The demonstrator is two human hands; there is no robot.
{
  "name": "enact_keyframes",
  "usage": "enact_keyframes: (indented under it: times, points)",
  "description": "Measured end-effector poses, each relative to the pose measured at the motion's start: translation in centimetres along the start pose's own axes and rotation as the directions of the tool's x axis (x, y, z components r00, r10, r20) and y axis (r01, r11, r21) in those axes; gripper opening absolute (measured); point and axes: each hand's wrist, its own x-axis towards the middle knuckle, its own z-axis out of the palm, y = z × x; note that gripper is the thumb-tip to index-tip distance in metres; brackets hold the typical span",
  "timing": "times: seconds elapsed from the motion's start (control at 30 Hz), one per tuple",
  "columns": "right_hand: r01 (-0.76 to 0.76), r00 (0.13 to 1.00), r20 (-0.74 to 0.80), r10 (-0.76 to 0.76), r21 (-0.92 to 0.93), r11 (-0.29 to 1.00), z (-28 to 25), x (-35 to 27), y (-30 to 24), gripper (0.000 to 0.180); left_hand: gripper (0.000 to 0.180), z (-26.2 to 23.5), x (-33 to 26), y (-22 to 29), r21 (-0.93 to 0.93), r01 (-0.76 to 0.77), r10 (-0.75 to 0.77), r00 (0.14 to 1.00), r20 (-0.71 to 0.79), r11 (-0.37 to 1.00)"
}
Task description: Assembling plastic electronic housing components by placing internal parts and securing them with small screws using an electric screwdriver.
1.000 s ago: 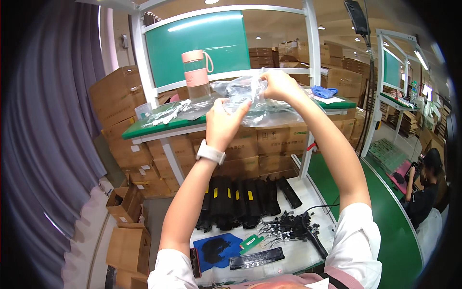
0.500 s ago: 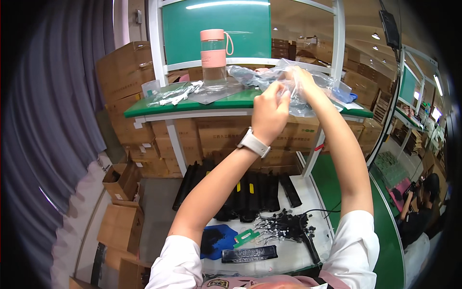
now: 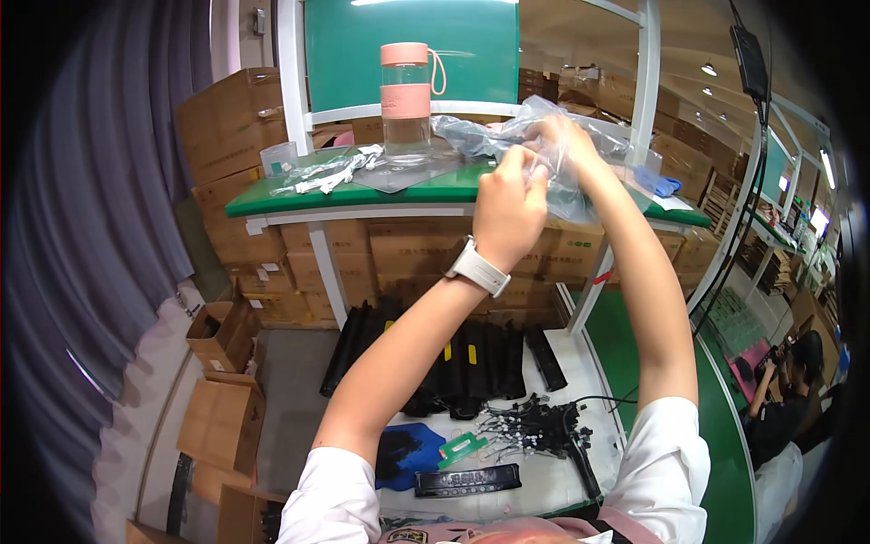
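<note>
On the raised green shelf, both my arms reach forward to a clear plastic bag (image 3: 580,201). My left hand (image 3: 512,201), with a pale watch on its wrist, pinches the near edge of the bag. Inside or behind the film sits my right hand (image 3: 564,140), its fingers bent and partly veiled by the plastic; what they grip, if anything, I cannot make out. Left of the bag stands a clear bottle (image 3: 405,136) with a pink lid, sleeve and strap. Beside it lie white cables (image 3: 340,174) in thin plastic.
The green shelf (image 3: 435,194) has a blue item (image 3: 666,185) at its right end. On the white table below lie black casings (image 3: 462,363), a cable bundle (image 3: 544,431), a green board (image 3: 462,449) and a black strip (image 3: 468,480). Cartons (image 3: 217,412) stand left; a person (image 3: 788,385) sits far right.
My hands stay at the bag, with the right fingers slightly shifted within the plastic. The view has tilted a little, moving the shelf and bottle slightly in the picture.
</note>
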Motion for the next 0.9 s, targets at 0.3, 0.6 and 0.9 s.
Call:
enact_keyframes:
  times: [0.3,0.6,0.9]
  points:
    - [-0.115,0.928,-0.137,0.346,0.778,0.617,-7.5,-4.0,2.3,0.02,0.022,-0.8,1.8,0.0,0.322,0.033,-0.055,0.997,0.059,0.946]
    - [-0.024,0.862,-0.011,0.507,0.998,0.062,-10.6,-20.5,-4.1,0.023,0.025,-3.7,-5.0,4.4,0.4,0.038,-0.011,0.997,-0.071,0.916]
    - [-0.37,0.846,0.495,0.197,0.812,-0.452,-4.5,-33.1,-12.0,0.026,0.037,-5.0,-21.6,5.9,-0.439,0.874,-0.473,0.483,0.737,0.209]
